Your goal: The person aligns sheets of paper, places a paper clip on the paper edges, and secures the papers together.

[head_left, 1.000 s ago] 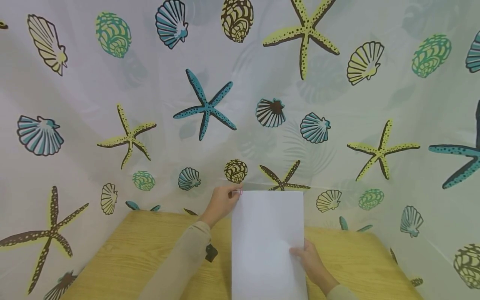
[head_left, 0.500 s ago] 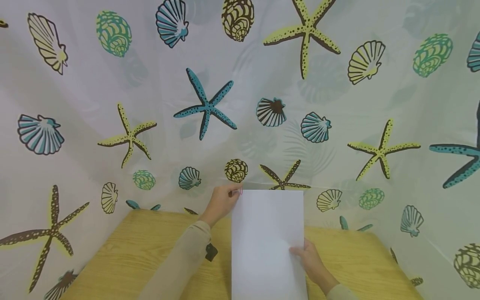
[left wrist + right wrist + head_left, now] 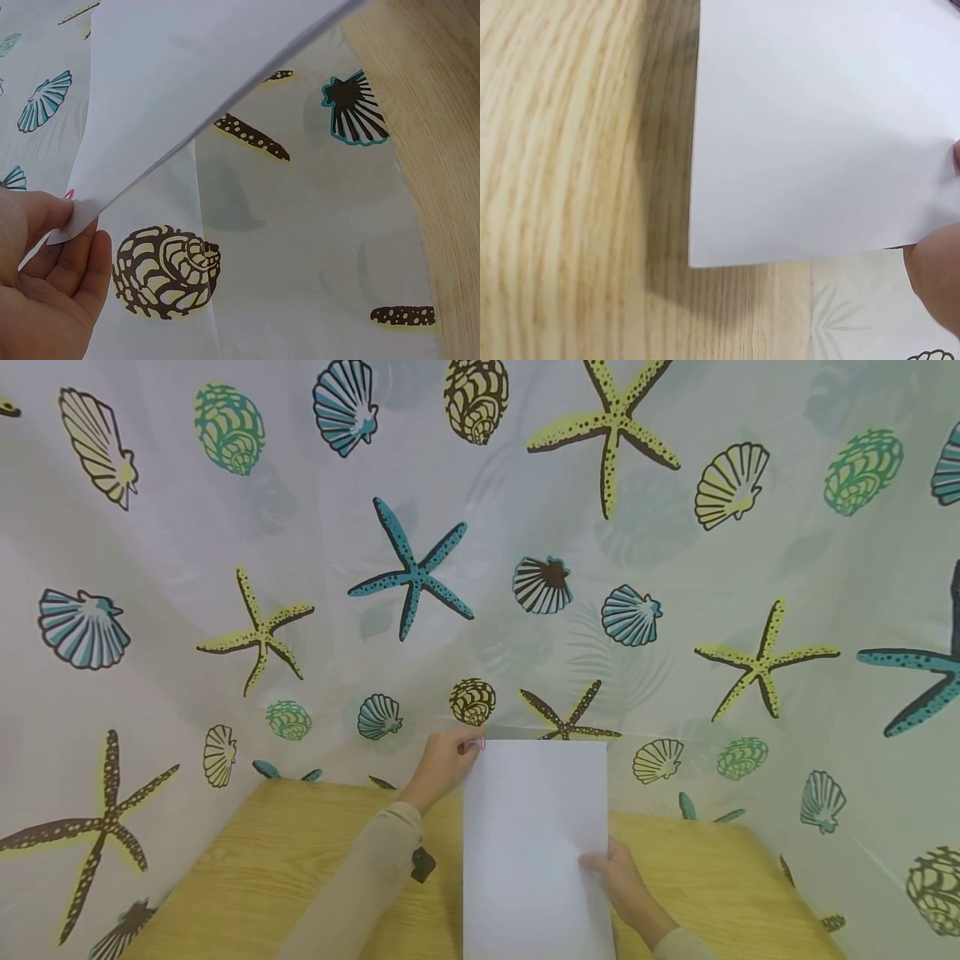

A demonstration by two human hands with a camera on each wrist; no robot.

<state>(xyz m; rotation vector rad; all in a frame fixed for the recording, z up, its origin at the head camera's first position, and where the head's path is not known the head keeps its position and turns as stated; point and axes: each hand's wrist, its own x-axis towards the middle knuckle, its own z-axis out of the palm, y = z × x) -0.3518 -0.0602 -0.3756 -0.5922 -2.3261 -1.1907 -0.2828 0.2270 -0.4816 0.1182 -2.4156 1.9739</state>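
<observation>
A stack of white paper (image 3: 536,835) is held tilted up over the wooden table, its thin layered edge showing in the left wrist view. At its top left corner my left hand (image 3: 444,768) pinches the sheets between thumb and fingers. A small pink paper clip (image 3: 482,744) sits on that corner by the thumb; only a loop of the clip (image 3: 69,194) shows in the left wrist view. My right hand (image 3: 621,881) grips the right edge of the paper, thumb on the front face and its other fingers mostly hidden behind.
Under the paper lies a light wooden table (image 3: 300,852). A small black object (image 3: 422,865) of unclear kind is on it beside the left forearm. White curtains (image 3: 480,635) printed with starfish and shells hang behind and on both sides.
</observation>
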